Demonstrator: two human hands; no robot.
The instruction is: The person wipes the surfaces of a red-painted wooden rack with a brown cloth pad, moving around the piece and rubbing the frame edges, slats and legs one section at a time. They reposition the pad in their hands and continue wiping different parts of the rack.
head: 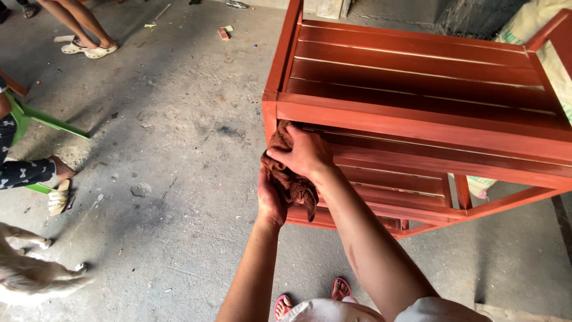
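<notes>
Head view, both hands, left [271, 200], right [305, 154], clutching brown rag [292, 179] at red slatted rack's [417, 77] corner, dog [30, 274] nearby

The wooden rack [417, 89] on the right is coated in red-brown paint or stain with a soft gloss, its slats smooth and catching light along their edges. Both hands [301, 156] close on a brown cloth [292, 179] at the rack's near left corner, a soft, crumpled, matt rag darkened by the same colour. The concrete floor [179, 149] is grey, rough and matt, with dusty stains and small chips.
</notes>
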